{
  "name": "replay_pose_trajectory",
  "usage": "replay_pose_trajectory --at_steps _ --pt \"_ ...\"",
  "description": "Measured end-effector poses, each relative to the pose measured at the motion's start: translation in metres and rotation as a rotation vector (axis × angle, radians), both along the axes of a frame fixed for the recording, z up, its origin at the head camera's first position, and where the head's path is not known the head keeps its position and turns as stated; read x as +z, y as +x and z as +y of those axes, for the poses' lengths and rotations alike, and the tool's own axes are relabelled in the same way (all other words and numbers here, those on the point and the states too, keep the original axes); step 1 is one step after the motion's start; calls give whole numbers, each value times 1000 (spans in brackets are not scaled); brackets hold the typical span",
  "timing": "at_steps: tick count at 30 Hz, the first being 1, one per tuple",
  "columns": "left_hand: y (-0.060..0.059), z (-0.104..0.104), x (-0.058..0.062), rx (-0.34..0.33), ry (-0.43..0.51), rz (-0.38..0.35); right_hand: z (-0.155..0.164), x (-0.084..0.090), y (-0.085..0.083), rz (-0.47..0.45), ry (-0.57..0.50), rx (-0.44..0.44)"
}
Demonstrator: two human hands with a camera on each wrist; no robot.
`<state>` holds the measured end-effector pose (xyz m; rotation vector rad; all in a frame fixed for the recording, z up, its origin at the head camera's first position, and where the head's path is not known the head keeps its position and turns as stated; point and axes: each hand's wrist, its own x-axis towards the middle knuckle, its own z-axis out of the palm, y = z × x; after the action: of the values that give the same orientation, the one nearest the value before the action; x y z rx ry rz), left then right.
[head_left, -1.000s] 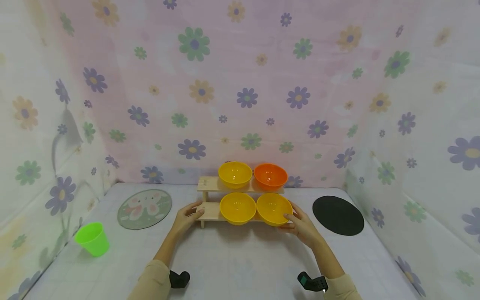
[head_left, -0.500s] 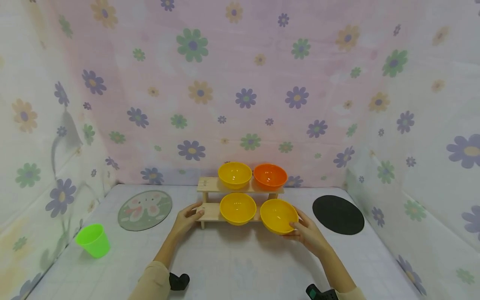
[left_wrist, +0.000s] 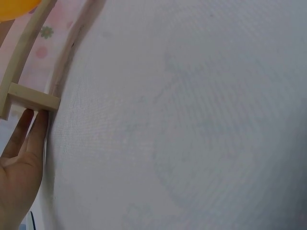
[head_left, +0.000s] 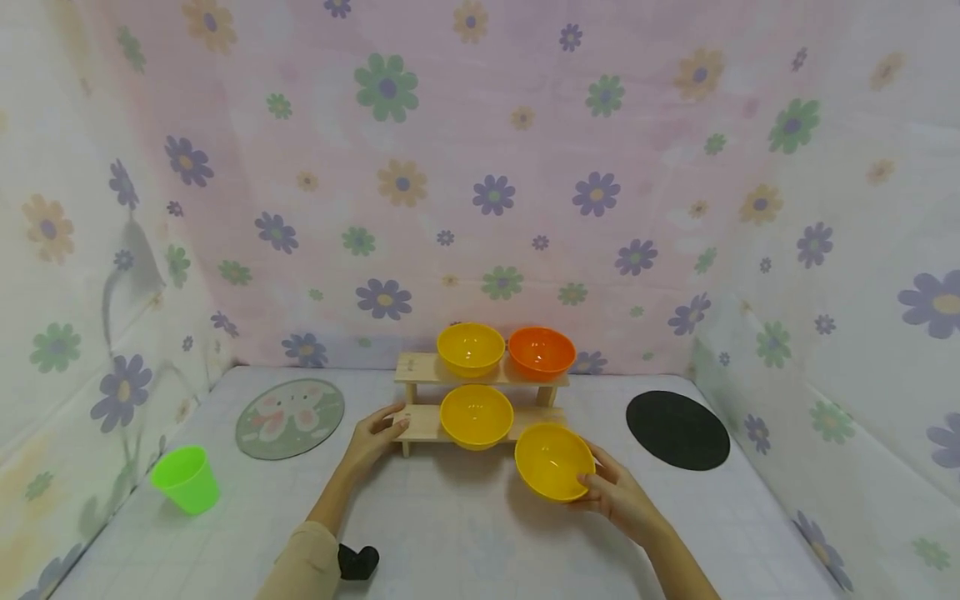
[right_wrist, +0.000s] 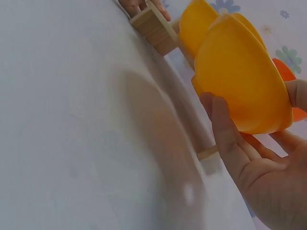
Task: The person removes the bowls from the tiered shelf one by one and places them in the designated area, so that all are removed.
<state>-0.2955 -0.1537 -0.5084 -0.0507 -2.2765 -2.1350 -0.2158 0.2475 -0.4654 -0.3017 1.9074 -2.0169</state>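
A yellow bowl [head_left: 554, 462] is in my right hand [head_left: 626, 500], which grips its right side with the thumb at the rim and fingers beneath. In the right wrist view this bowl [right_wrist: 240, 76] is tilted, in front of the two-tier wooden shelf [right_wrist: 156, 29] and above the table. My left hand [head_left: 372, 440] holds the left end of the shelf [head_left: 423, 423]; in the left wrist view its fingertips [left_wrist: 41, 117] touch the shelf's leg [left_wrist: 33, 97]. Another yellow bowl [head_left: 477, 417] sits on the lower tier. Above it stand a yellow bowl [head_left: 470, 350] and an orange bowl [head_left: 542, 353].
On the left of the white table [head_left: 450, 533] are a bright green cup [head_left: 187, 479] and a grey-green oval mat [head_left: 289, 419] with a rabbit picture. A black round mat [head_left: 677, 430] lies at the right. Flowered cloth [head_left: 480, 167] surrounds the table on three sides.
My right hand has lifted the right yellow bowl off the lower tier and brought it forward, toward me. The left hand has stayed at the shelf's end.
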Motion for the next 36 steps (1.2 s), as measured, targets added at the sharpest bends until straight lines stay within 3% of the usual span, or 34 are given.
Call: replay_pose_trajectory --at_steps 9,23,36 --pt "-1 -1 -1 -17 12 3 -20 -1 9 -54 9 101" --pt "-1 0 -3 -18 42 25 -82 -12 6 -97 16 211" --pt "-3 0 -4 -30 76 12 -124 -17 4 -66 -3 298"
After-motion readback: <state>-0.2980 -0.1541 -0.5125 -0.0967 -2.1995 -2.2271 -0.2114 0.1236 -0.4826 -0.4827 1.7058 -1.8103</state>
